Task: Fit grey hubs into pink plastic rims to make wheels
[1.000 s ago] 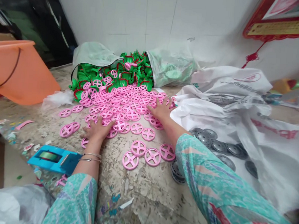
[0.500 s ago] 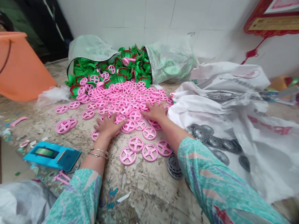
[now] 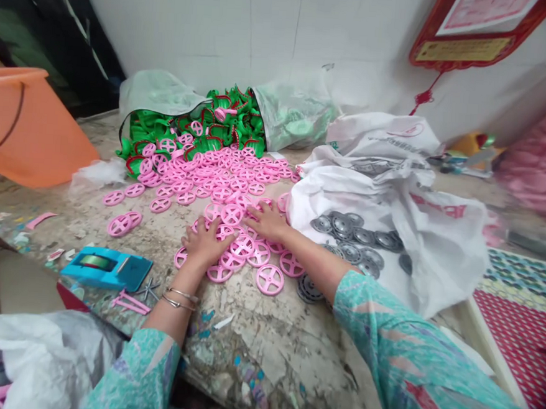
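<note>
The left hand, fingers spread apart, and the right hand, fingers loosely together, rest unclamped on loose pink plastic spoked wheels beneath the fingertips.

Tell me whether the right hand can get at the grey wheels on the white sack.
Probably yes: the right hand lies on the pink wheels, and the grey wheels sit close by on the white sack, with only sacking between.

plastic wheels left of a woven sack; metal wheels on it
</note>
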Tool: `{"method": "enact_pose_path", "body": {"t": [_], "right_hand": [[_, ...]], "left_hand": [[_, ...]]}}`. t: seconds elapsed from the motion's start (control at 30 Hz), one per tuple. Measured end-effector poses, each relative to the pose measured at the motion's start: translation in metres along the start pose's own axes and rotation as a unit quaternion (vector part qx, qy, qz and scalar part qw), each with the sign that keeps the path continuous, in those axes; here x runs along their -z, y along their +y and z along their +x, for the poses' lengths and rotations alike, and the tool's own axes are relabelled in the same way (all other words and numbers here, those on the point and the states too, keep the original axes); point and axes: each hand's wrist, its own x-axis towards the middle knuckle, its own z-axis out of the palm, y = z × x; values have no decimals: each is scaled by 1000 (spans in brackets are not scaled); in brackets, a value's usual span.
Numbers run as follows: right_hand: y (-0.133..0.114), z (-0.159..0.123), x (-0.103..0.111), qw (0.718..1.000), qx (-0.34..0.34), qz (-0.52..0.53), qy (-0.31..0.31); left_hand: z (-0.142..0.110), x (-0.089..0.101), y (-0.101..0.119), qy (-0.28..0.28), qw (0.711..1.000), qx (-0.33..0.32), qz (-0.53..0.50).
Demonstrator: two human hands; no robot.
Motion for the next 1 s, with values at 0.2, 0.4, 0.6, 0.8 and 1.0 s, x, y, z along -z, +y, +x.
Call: {"method": "enact_pose_path", "body": {"t": [0.2,0.4,0.6,0.8,1.0], "right_hand": [[-12,-62,-17,996,84,-23,-11],[-22,-118,-39,993,110,-41,20],[-24,-161,-46,993,116,-24,28],[-14,-200,-47,994,87,-9,65],[-20,-228,-71,991,101,-14,82]], "left_hand": [[-42,-2,-2,-25,998,-64,-2],[-83,-9,-2,-15,992,-123,-8],[-112,-10,-2,-14,979,-203,-26],[-140,-1,-23,54,985,-163,-2],[-152,-11,-36,53,986,-151,-37]]}}
